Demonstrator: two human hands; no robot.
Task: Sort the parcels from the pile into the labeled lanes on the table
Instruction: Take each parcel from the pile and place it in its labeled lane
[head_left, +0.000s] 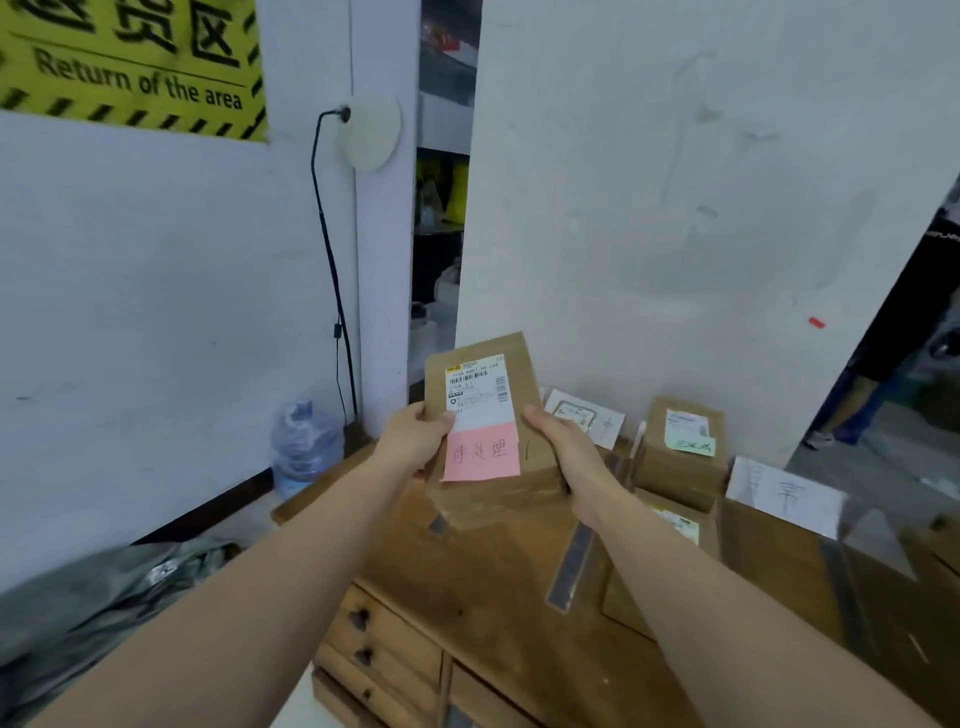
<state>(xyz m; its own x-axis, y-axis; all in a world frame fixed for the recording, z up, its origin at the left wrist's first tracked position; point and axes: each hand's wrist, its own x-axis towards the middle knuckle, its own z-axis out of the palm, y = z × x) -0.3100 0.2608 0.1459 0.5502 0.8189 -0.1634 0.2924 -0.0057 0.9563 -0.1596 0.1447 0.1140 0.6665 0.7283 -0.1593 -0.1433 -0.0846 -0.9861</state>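
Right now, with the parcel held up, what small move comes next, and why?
Probably lower the parcel onto the lane left of the tape strip. The left hand and right hand grip it, and its pink note differs from the green note on the box beyond the strip.

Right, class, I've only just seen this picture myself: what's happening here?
A person holds a flat brown cardboard parcel over a wooden table, left hand and right hand gripping its side edges. Its white shipping label and pink handwritten note face the camera. Grey tape strips and a white paper sign mark lanes; two other brown boxes sit to the right.
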